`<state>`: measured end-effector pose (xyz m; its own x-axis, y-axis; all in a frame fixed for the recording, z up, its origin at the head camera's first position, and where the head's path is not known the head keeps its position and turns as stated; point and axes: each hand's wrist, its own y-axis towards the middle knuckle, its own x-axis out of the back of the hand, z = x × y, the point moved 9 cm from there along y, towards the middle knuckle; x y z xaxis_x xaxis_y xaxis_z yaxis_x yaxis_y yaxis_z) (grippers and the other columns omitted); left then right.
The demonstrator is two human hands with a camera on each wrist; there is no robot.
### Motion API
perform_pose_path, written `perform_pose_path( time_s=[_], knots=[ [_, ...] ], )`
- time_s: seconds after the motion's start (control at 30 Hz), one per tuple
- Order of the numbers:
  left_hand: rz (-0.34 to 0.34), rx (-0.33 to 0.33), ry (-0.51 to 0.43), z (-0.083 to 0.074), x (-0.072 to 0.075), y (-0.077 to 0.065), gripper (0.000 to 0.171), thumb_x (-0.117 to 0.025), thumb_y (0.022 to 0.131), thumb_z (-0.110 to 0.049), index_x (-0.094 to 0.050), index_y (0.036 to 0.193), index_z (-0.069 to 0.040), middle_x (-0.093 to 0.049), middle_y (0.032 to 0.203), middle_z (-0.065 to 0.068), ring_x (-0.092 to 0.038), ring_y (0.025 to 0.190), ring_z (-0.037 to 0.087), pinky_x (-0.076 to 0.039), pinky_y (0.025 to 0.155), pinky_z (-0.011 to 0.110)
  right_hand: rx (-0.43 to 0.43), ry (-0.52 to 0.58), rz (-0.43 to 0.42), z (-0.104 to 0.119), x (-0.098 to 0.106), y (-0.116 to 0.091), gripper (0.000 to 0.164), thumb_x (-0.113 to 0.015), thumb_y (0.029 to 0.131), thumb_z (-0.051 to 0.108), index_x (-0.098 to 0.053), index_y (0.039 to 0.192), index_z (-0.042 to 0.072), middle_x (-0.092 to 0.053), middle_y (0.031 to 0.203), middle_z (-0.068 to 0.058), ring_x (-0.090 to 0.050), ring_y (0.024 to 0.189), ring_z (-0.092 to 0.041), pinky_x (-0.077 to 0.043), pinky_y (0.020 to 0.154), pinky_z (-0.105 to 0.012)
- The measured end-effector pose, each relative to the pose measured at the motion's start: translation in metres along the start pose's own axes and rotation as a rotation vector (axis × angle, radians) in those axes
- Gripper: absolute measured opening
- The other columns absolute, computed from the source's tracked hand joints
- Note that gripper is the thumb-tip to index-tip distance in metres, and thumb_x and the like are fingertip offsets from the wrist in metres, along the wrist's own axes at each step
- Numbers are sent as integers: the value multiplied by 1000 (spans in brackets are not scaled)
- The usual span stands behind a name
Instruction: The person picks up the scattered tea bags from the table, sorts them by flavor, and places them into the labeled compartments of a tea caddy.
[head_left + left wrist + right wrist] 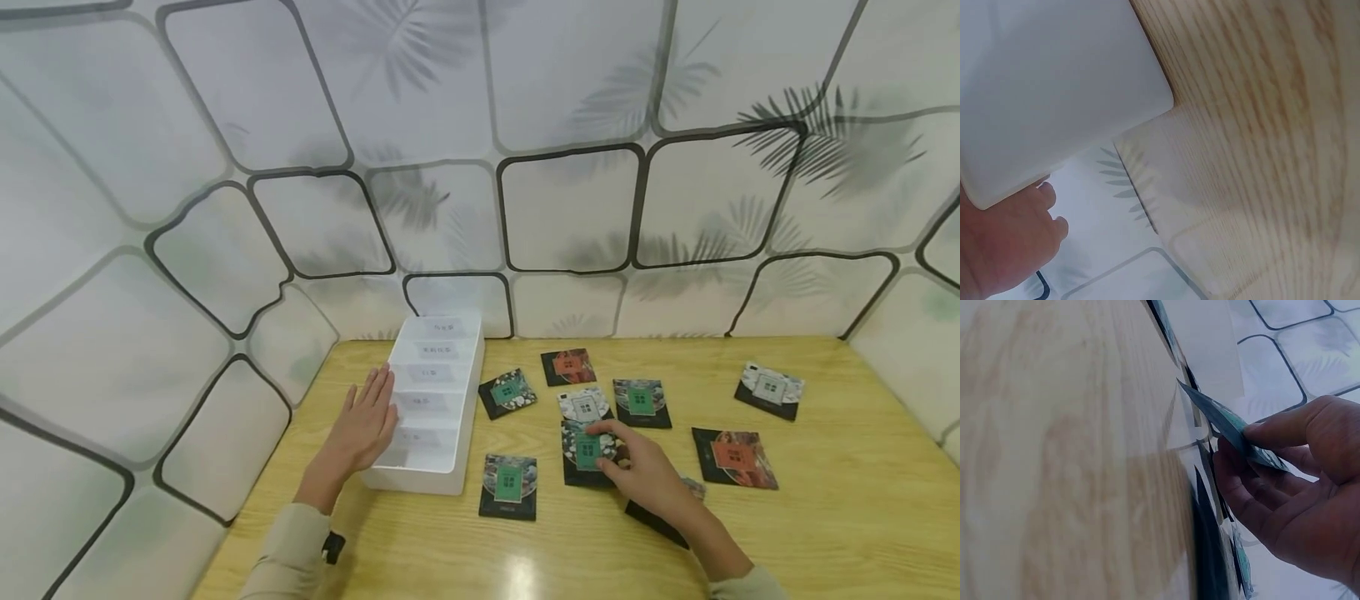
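Note:
My right hand [651,473] pinches a dark tea packet [577,457] with a green label and white floral print, between thumb and fingers. In the right wrist view this packet [1219,419] is tilted, lifted off the tabletop. Part of a white-and-black packet [585,404] shows just beyond it. My left hand [363,429] lies with extended fingers along the left side of a long white box [467,417]. That box is split into several compartments, each with a printed label. In the left wrist view the box wall [1072,81] covers much of the hand.
Several other packets lie around on the wooden table [600,558]: a green-label one [508,487] in front, red ones [735,458], and a white one [768,390] at far right. A dark packet [656,523] is partly under my right forearm. Patterned walls [570,208] enclose the back and sides.

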<state>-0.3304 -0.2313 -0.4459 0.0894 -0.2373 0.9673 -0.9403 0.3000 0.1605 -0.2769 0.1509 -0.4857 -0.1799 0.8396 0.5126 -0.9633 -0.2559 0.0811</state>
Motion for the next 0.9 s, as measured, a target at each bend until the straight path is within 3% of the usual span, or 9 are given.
perform_pose_path(
  time_s=[0.07,0.27,0.53,0.73,0.8,0.9],
  knots=[
    [-2,-7,-2,0,0,1,57,-33,110,-18,-23,158,10,-16,168,23,-14,154,42,-12,121,65,-1,13,-27,0,4,0,33,-66,97,0,-64,128,12,-61,134,-19,-67,85,-19,-48,56,-31],
    [-2,-10,4,2,-3,2,57,-32,110,-18,-22,158,11,-15,168,23,-12,155,41,-12,121,64,7,49,-61,2,9,-1,27,-61,102,2,-65,126,13,-61,135,-17,-59,73,-21,-45,51,-32],
    [-10,3,3,2,-2,-3,57,-31,110,-18,-22,157,12,-15,168,24,-12,155,43,-13,121,64,60,15,-96,10,7,6,29,-60,101,0,-64,126,16,-64,129,-11,-48,59,-14,-45,51,-31],
    [-13,1,-7,3,-3,-4,57,-32,109,-17,-22,157,13,-15,168,24,-12,155,43,-14,121,64,104,-14,-132,23,4,15,29,-61,101,1,-65,125,16,-67,124,-7,-50,67,-13,-46,59,-31],
    [-16,-6,-14,2,-3,-3,57,-33,109,-16,-22,157,13,-15,167,25,-13,154,43,-14,121,64,117,-24,-147,27,4,18,30,-61,100,0,-66,125,16,-68,119,-5,-50,66,-12,-46,58,-31],
    [-17,-15,-19,0,-2,-1,57,-34,109,-17,-23,157,13,-16,167,25,-13,154,43,-13,121,64,136,-23,-163,32,4,22,30,-61,101,0,-66,125,16,-67,96,-5,-46,59,-11,-43,53,-29]
  ],
)
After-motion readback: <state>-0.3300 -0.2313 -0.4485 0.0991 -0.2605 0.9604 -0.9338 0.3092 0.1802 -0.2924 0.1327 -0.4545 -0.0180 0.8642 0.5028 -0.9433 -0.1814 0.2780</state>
